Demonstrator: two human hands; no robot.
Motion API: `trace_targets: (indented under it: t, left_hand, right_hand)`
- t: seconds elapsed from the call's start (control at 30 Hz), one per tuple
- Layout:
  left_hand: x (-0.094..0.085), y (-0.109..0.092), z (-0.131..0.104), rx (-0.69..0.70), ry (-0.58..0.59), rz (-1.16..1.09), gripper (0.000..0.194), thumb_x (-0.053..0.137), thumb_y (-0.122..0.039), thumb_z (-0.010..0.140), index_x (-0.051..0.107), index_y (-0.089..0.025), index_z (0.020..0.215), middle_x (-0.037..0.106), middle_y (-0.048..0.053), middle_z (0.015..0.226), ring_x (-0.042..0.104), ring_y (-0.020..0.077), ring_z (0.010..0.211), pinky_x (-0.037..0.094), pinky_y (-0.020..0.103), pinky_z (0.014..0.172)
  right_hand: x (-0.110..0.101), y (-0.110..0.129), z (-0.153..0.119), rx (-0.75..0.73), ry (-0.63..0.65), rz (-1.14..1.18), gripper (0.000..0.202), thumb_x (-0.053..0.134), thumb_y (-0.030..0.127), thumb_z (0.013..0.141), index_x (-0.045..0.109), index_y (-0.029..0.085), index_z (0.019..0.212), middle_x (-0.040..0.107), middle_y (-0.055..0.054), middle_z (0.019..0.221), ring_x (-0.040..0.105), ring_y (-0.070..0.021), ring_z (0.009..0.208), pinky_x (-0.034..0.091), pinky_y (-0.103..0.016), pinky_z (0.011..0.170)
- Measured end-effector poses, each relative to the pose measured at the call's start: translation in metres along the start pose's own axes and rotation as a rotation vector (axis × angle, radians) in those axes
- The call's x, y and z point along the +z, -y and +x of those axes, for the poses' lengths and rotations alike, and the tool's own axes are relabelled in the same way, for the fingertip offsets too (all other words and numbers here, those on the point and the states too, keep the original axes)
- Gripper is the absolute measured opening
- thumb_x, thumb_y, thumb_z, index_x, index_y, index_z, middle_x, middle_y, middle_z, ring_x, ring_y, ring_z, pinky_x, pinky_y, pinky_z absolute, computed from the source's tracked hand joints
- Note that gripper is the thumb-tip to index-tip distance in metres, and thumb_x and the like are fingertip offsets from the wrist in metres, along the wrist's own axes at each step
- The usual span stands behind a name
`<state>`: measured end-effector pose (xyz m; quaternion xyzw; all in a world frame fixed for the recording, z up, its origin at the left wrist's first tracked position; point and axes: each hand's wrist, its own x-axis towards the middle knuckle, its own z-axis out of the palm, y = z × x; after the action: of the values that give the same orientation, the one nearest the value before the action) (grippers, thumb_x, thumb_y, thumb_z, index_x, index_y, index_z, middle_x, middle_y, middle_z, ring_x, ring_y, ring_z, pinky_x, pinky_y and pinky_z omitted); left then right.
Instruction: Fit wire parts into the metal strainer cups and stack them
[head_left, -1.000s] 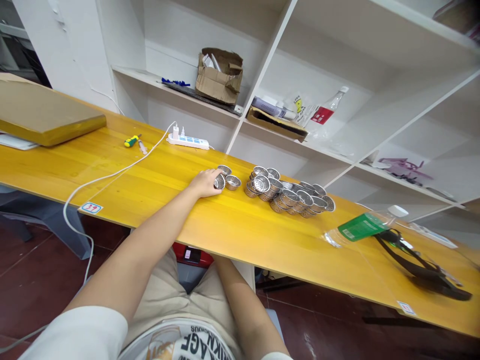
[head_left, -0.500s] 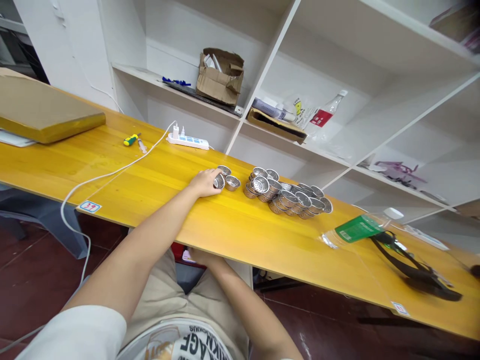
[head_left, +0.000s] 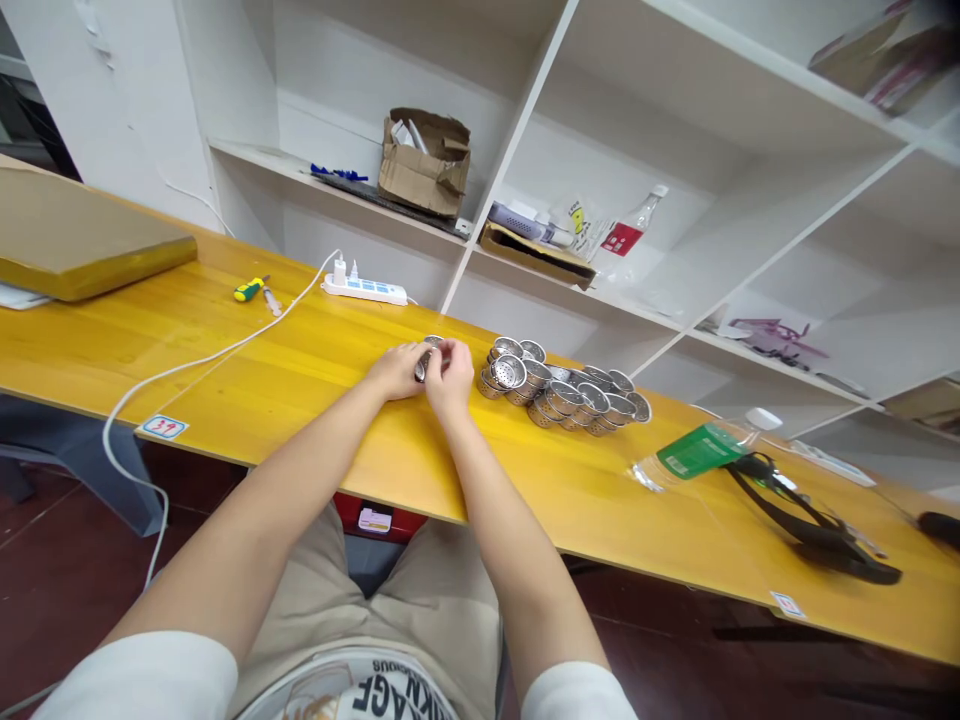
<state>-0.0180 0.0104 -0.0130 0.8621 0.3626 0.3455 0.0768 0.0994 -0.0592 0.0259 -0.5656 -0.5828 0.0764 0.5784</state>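
My left hand [head_left: 399,372] rests on the table with its fingers closed round a small perforated metal cup [head_left: 422,366], which shows tilted between the two hands. Right against it, my right hand [head_left: 452,376] has its fingers bent and drawn together. What lies inside the right hand is hidden behind its fingers and back. Just beyond the fingertips the rim of another metal cup [head_left: 433,341] shows. To the right stands a cluster of similar perforated metal cups [head_left: 564,398], several of them nested in stacks.
A bottle with a green label [head_left: 697,450] lies on the yellow table [head_left: 525,490], beside a black strap [head_left: 817,530]. At the left are a white cable [head_left: 217,352], a screwdriver [head_left: 250,289] and a power strip [head_left: 366,289]. White shelves [head_left: 600,320] rise behind.
My right hand has come up from below the table edge to meet the left at the small cups. It now covers the spot where one loose cup stood. The view has shifted slightly.
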Motion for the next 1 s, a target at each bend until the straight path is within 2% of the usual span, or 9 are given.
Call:
trace_targets:
  t: [0.07,0.13,0.23,0.3,0.43,0.5,0.6,0.77,1.0]
  left_hand:
    - [0.000,-0.001,0.001,0.026,0.019,0.010,0.054,0.071,-0.033,0.082,0.059,-0.025,0.134,0.071,0.010,0.126,0.067,0.0300,0.117,0.053,0.044,0.102]
    - [-0.001,-0.003,0.001,0.043,0.019,0.014,0.053,0.070,-0.033,0.082,0.060,-0.025,0.133,0.070,0.011,0.127,0.066,0.0308,0.118,0.053,0.045,0.102]
    - [-0.002,-0.006,0.001,0.072,0.025,0.021,0.054,0.069,-0.033,0.081,0.059,-0.024,0.134,0.070,0.012,0.127,0.066,0.0320,0.118,0.052,0.046,0.102]
    - [-0.003,-0.007,0.001,0.080,0.032,0.032,0.056,0.070,-0.033,0.081,0.058,-0.024,0.135,0.070,0.012,0.128,0.066,0.0323,0.119,0.051,0.047,0.103]
    - [-0.004,-0.008,0.002,0.099,0.052,0.064,0.055,0.069,-0.033,0.081,0.058,-0.024,0.134,0.069,0.012,0.130,0.065,0.0325,0.120,0.050,0.046,0.104]
    - [-0.004,-0.009,0.002,0.097,0.056,0.069,0.056,0.070,-0.035,0.081,0.057,-0.024,0.135,0.069,0.012,0.130,0.065,0.0330,0.120,0.050,0.046,0.104]
    - [-0.004,-0.010,0.003,0.089,0.062,0.079,0.062,0.071,-0.035,0.079,0.055,-0.022,0.138,0.069,0.013,0.131,0.065,0.0337,0.119,0.050,0.047,0.103]
    - [-0.001,-0.011,0.003,0.115,0.088,0.123,0.068,0.071,-0.028,0.076,0.053,-0.020,0.141,0.068,0.014,0.131,0.063,0.0341,0.120,0.048,0.046,0.102]
    - [-0.005,-0.018,0.003,0.189,0.108,0.215,0.060,0.067,-0.030,0.082,0.054,-0.020,0.140,0.067,0.016,0.133,0.060,0.0364,0.123,0.043,0.048,0.101]
  right_hand:
    - [0.009,-0.025,0.000,0.103,0.066,-0.035,0.014,0.051,0.032,0.095,0.060,0.021,0.099,0.070,-0.009,0.104,0.065,-0.0206,0.098,0.050,-0.034,0.097]
    - [0.010,-0.035,-0.004,0.158,0.097,-0.044,0.015,0.052,0.034,0.095,0.059,0.021,0.099,0.071,-0.007,0.100,0.065,-0.0197,0.092,0.051,-0.033,0.093]
    - [0.007,-0.036,-0.005,0.135,0.023,-0.128,0.015,0.058,0.031,0.092,0.059,0.020,0.103,0.070,-0.011,0.110,0.064,-0.0220,0.102,0.048,-0.034,0.099]
    - [0.005,-0.036,-0.003,0.157,0.025,-0.190,0.016,0.060,0.027,0.090,0.059,0.019,0.104,0.070,-0.012,0.112,0.064,-0.0235,0.104,0.047,-0.036,0.100]
    - [0.002,-0.043,0.003,0.232,0.147,-0.242,0.011,0.062,0.019,0.085,0.060,0.021,0.096,0.070,-0.005,0.090,0.064,-0.0215,0.087,0.049,-0.034,0.091]
    - [0.002,-0.045,0.006,0.247,0.137,-0.219,0.003,0.063,0.021,0.086,0.061,0.023,0.088,0.068,-0.002,0.081,0.063,-0.0197,0.080,0.049,-0.032,0.086]
    - [0.003,-0.043,0.009,0.347,0.102,-0.025,0.015,0.061,0.028,0.091,0.061,0.022,0.077,0.065,0.001,0.074,0.061,-0.0159,0.072,0.049,-0.026,0.074]
    - [0.005,-0.031,0.010,0.673,0.241,0.554,0.029,0.052,0.029,0.098,0.055,0.021,0.070,0.048,0.005,0.052,0.048,-0.0107,0.048,0.036,-0.021,0.046]
    - [-0.004,-0.028,0.013,0.882,0.258,0.849,0.041,0.047,0.025,0.101,0.043,0.021,0.060,0.031,0.008,0.042,0.032,-0.0075,0.039,0.023,-0.018,0.038]
